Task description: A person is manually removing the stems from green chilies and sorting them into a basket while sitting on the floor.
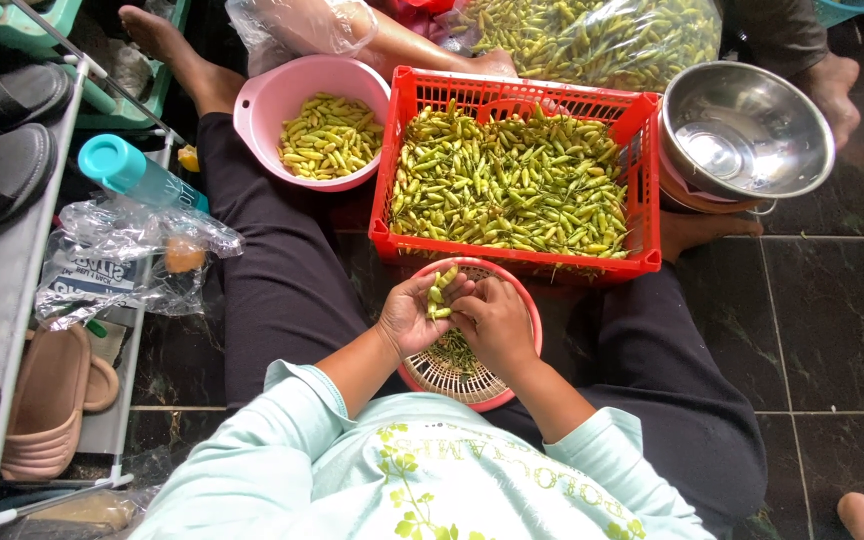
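My left hand (pixel 410 315) cups a small bunch of green chilies (pixel 439 292) over a round pink sieve basket (pixel 524 300) in my lap. My right hand (pixel 497 322) is closed beside it, fingertips pinching at one of those chilies. Green stems lie in the basket under my hands. Just beyond stands a red plastic crate (pixel 642 190) heaped with green and yellow chilies. A pink bowl (pixel 264 100) to its left holds more chilies.
A steel bowl (pixel 802 150) sits right of the crate. A clear bag of chilies (pixel 592 35) lies behind it. Another person's bare feet (pixel 167 45) rest at the back. At left are a teal-capped bottle (pixel 137 172), crumpled plastic (pixel 117 260) and a shoe rack with sandals (pixel 47 400).
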